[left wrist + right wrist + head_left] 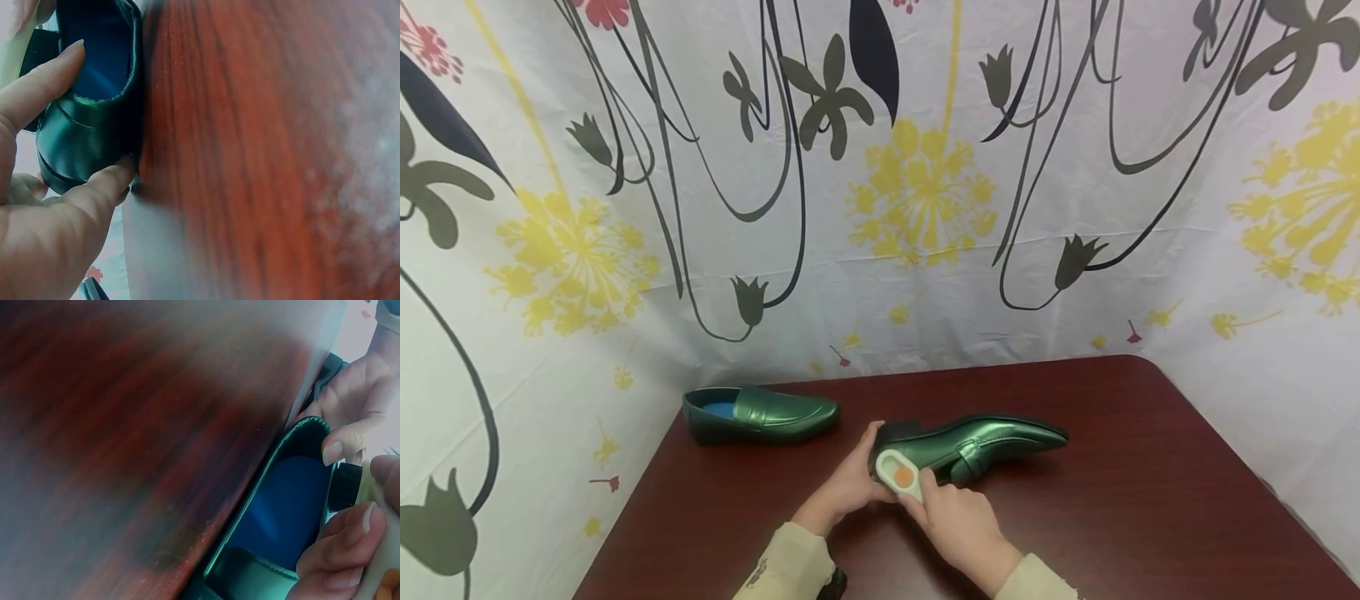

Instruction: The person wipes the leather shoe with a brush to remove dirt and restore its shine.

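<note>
A shiny green loafer (pixel 1007 437) lies tilted on its side over the table, its toe pointing right and its dark heel and sole turned to the back. My left hand (pixel 848 482) grips it round the heel end. In the left wrist view, the thumb lies at the collar and other fingers wrap the back of the heel (pixel 84 147). My right hand (pixel 961 523) pinches a pale, rounded handheld tool (pixel 904 477) with an orange spot. The tool lies close against the loafer's side near the heel; its underside is hidden. The blue insole (pixel 278 506) shows in the right wrist view.
A matching green loafer (pixel 790 417) stands upright at the table's back left, toe to the right. The dark red-brown wooden table (pixel 1150 500) has a rounded back right corner. Floral-patterned white curtains (pixel 925 317) hang behind it and on both sides.
</note>
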Tool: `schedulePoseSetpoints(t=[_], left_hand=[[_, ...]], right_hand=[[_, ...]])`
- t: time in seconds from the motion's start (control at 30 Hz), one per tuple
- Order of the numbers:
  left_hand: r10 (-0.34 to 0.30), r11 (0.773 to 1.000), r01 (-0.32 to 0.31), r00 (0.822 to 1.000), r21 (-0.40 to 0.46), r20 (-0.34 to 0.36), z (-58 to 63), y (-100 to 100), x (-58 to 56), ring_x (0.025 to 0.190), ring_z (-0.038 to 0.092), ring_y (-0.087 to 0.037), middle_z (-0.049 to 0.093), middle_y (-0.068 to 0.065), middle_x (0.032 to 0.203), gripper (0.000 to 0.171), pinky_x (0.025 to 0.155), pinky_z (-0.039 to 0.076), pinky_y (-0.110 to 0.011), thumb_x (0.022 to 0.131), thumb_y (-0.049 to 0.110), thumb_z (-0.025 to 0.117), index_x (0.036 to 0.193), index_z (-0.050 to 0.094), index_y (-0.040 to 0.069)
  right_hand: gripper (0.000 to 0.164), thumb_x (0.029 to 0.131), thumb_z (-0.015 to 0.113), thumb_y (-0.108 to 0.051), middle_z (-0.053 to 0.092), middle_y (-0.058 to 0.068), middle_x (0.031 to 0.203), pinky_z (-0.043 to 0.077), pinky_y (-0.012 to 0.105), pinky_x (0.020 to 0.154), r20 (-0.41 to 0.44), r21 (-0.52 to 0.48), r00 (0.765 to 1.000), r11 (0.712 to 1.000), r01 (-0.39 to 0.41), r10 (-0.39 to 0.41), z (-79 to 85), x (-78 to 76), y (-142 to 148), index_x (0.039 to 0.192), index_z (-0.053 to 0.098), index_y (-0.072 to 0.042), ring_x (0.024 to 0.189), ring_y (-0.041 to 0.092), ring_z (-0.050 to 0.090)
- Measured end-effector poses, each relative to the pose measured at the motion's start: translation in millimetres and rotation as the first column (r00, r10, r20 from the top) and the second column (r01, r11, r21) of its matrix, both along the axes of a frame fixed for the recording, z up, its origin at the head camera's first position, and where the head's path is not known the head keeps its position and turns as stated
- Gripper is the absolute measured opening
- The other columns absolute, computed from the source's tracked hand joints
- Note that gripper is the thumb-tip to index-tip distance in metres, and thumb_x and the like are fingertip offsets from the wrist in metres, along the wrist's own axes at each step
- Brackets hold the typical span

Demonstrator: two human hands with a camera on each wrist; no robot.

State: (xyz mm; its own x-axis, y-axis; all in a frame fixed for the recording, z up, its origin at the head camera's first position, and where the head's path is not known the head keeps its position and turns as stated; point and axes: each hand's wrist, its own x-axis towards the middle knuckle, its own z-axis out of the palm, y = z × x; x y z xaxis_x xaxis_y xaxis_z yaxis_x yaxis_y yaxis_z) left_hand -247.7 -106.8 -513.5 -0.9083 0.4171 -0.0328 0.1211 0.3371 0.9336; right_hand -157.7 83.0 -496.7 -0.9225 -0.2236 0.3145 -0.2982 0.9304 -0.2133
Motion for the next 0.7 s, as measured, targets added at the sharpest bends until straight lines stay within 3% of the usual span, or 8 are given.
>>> schedulePoseSetpoints(t=[0.27, 0.7], left_hand=[[0.024, 0.999, -0.024, 1.0, -0.031, 0.003, -2.4, -0.3, 1.1, 0.151, 0.027, -0.033, 0.018, -0.01, 0.169, 0.117, 0.119, 0.029, -0.059, 0.068, 0.012, 0.094, 0.161, 0.023, 0.021], [0.016, 1.0, -0.016, 1.0, -0.024, 0.001, 0.8, 0.4, 0.5, 0.151, 0.027, -0.03, 0.017, -0.009, 0.169, 0.117, 0.119, 0.031, -0.054, 0.069, 0.011, 0.094, 0.161, 0.021, 0.017]], right_hand=[[0.039, 0.099, 0.058, -0.05, 0.048, -0.002, 0.052, 0.028, 0.031, 0.035, -0.016, -0.003, 1.0, 1.0, 0.025, -0.025, -2.8, 0.7, -4.8, 0.098, 0.05, -0.012, 0.039, 0.014, 0.04], [0.04, 0.1, 0.057, -0.053, 0.048, -0.001, 0.052, 0.029, 0.03, 0.035, 0.002, 0.006, 1.0, 1.0, 0.03, -0.03, 2.4, -1.0, -3.6, 0.099, 0.051, -0.013, 0.039, 0.015, 0.041]])
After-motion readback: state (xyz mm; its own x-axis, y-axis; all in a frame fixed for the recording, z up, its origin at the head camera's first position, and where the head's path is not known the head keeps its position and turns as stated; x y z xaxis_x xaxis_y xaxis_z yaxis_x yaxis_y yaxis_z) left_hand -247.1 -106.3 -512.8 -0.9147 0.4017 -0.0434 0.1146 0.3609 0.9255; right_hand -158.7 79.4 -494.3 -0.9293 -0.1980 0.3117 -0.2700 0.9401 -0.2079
